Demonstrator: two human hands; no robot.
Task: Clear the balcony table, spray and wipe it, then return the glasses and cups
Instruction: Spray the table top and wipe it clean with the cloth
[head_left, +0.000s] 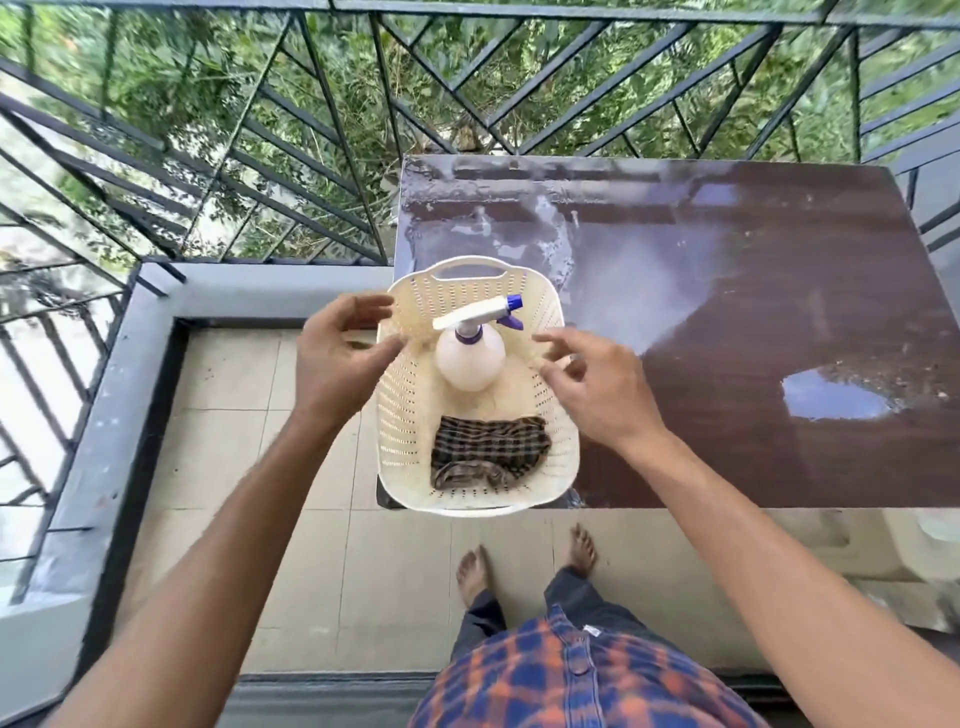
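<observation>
A cream perforated basket (563, 457) sits at the left end of the dark brown table (753, 322), part of it past the table's edge. Inside stands a white spray bottle (470, 358) with a purple nozzle, and a dark checked cloth (488, 452) lies crumpled at the near end. My left hand (337, 353) hovers at the basket's left rim with fingers loosely spread. My right hand (592, 384) hovers over the right rim, fingers relaxed. Neither hand holds anything. No glasses or cups are in view.
The tabletop is wet, with streaks at the far left and a puddle (836, 397) at the right. A black metal railing (311, 156) runs behind and to the left. My bare feet (524, 561) stand on the tiled floor at the table's near edge.
</observation>
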